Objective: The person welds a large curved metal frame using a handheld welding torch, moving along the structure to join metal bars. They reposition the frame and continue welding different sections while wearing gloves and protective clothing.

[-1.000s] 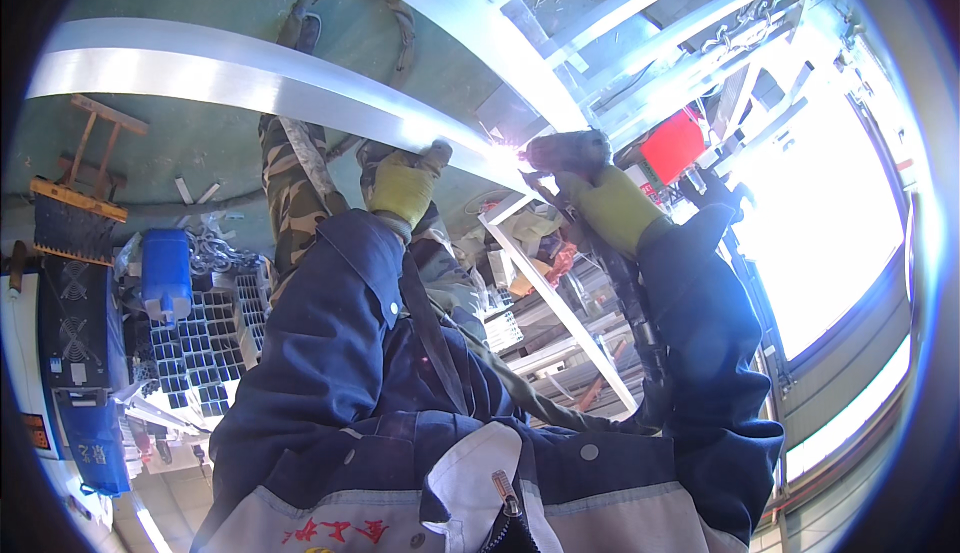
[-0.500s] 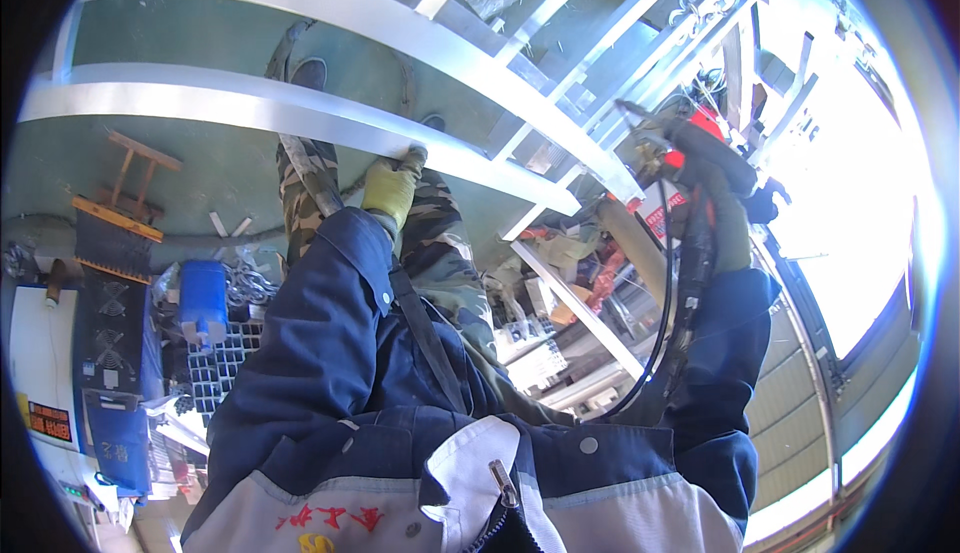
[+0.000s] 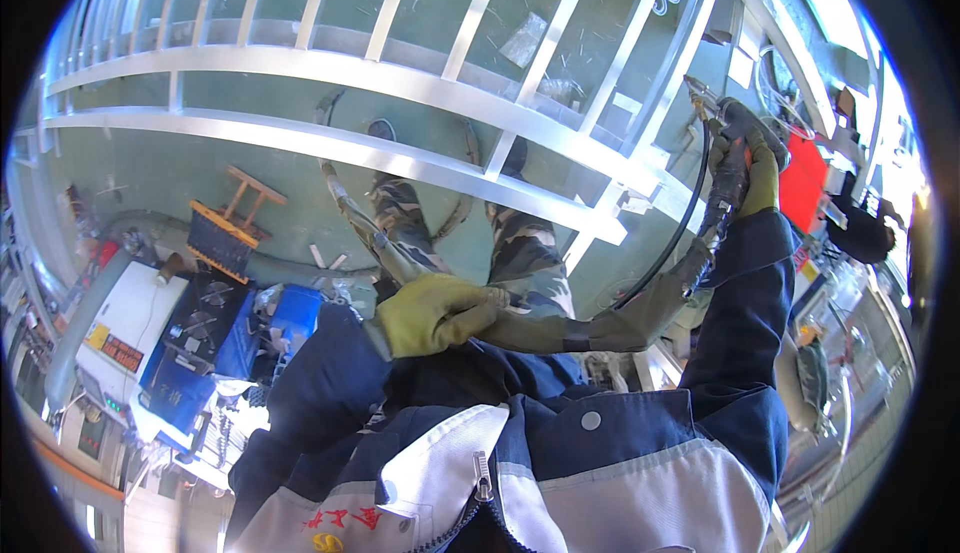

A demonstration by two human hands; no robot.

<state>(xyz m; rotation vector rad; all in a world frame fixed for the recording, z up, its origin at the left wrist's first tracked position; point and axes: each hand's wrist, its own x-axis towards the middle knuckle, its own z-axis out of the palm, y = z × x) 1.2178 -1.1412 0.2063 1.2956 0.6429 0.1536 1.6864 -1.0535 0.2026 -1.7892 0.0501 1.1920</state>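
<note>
Green workshop floor showing below a silver metal railing [image 3: 420, 83]; right hand [image 3: 757, 175] is clenching a torch handle [image 3: 722, 168] upper right, left hand [image 3: 432, 313] is gripping its sleeved cable [image 3: 600, 328] mid-frame, likely stiff, heavy, dragging.

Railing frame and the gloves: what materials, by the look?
Railing frame: bare metal, likely stainless steel or aluminium; silvery tubes with bright sun glare. Gloves on left hand and right hand: matte yellow-green, creased, probably leather or coated fabric; hard to tell.
</note>
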